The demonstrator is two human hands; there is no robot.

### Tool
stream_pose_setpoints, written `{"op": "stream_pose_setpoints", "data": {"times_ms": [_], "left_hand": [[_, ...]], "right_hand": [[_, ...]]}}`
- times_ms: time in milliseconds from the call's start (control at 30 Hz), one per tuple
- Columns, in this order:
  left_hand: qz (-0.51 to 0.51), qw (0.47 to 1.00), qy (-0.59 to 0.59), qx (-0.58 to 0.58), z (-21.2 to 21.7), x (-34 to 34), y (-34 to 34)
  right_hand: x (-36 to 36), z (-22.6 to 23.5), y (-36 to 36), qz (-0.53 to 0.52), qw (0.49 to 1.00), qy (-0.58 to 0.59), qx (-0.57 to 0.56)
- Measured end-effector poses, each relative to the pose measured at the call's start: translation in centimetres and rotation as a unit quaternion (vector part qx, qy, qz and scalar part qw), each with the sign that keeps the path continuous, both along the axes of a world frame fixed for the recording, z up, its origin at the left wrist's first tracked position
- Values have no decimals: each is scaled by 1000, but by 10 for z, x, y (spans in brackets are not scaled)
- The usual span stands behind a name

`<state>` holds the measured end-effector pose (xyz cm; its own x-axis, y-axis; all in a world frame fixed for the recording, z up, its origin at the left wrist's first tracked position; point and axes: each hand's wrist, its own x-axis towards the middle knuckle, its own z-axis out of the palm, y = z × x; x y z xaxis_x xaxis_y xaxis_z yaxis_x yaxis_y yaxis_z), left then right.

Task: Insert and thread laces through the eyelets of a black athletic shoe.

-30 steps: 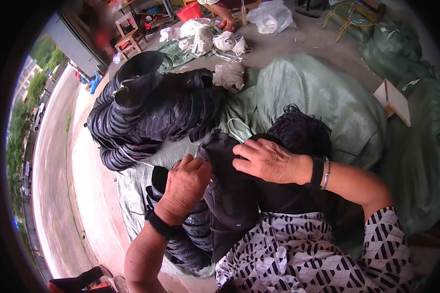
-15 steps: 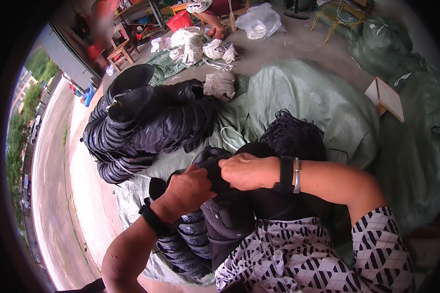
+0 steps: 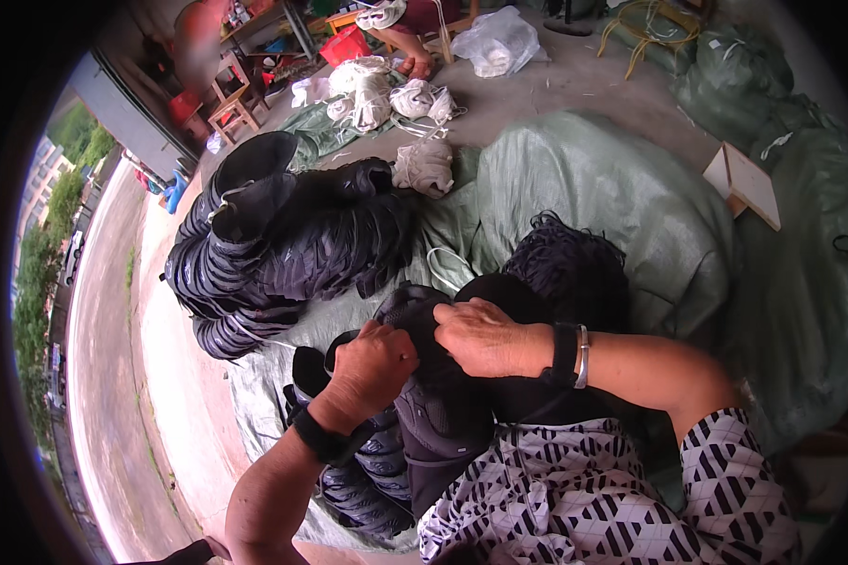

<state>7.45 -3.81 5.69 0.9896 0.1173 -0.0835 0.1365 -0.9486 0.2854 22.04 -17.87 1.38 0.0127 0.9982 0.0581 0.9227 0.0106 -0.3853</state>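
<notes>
The black mesh-fabric shoe piece (image 3: 440,414) is seen between and just below the curled fingers (image 3: 402,356) of the left hand (image 3: 372,367) and the right hand (image 3: 490,339) (whether it is gripped cannot be told), before the black-and-white patterned shirt (image 3: 575,499).

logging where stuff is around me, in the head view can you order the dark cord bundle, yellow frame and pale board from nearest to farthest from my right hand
From your right hand:
1. Dark cord bundle, just beyond it, rightward
2. Pale board, farther right
3. Yellow frame, at the back right
</notes>
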Motion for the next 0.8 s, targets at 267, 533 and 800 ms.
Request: {"op": "stream_pose_setpoints", "data": {"times_ms": [267,533,800], "left_hand": [[163,926,-107,-322,-16,-7,5],[132,985,-40,-108,4,7,3],[81,991,-81,-75,6,7,6]], "right_hand": [[36,35,15,-80,723,641,245],[29,-10,-13,-145,793,587,68],[35,-14,-12,-122,797,590,44]]}}
